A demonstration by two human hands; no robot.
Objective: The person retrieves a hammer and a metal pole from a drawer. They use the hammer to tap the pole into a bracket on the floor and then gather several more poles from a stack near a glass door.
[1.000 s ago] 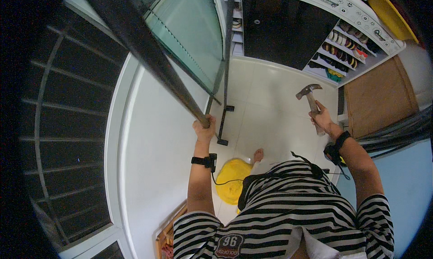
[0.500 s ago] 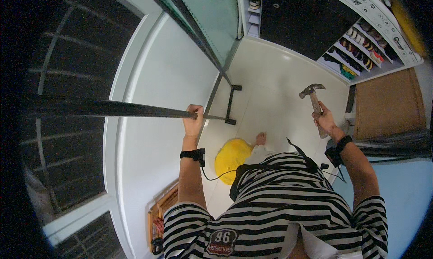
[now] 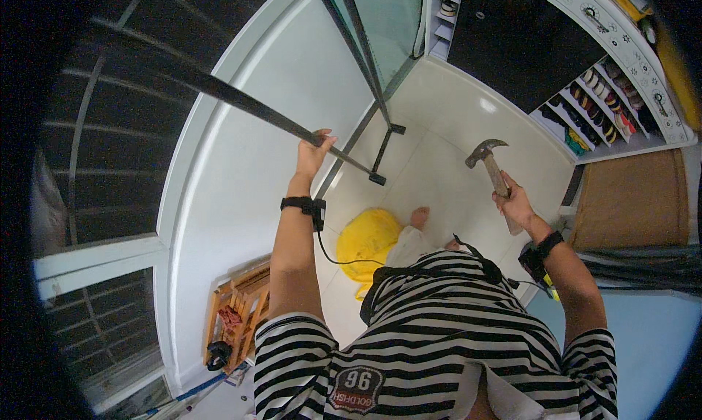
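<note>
My right hand (image 3: pixel 513 203) grips a claw hammer by its worn wooden handle (image 3: pixel 495 177). The dark metal hammer head (image 3: pixel 486 152) points up and away from me, its claw to the right. At the left, my left hand (image 3: pixel 314 154) is wrapped round a black metal upright (image 3: pixel 248 109) of a standing frame, a little above its foot. A second black upright (image 3: pixel 361 50) rises farther off, and a low crossbar (image 3: pixel 382 154) joins the two at the floor. The hammer is well apart from the frame.
A yellow round cushion-like thing (image 3: pixel 363 237) lies on the tiled floor by my bare foot (image 3: pixel 419 216). An open shoe cabinet (image 3: pixel 585 120) stands at the far right, a brown panel (image 3: pixel 629 200) below it. A wooden rack (image 3: pixel 238 314) leans near the left wall, beside a barred window (image 3: pixel 110 171).
The view has turned, so the frame's near upright now slants more steeply. My left hand still holds it. The hammer in my right hand has shifted slightly left.
</note>
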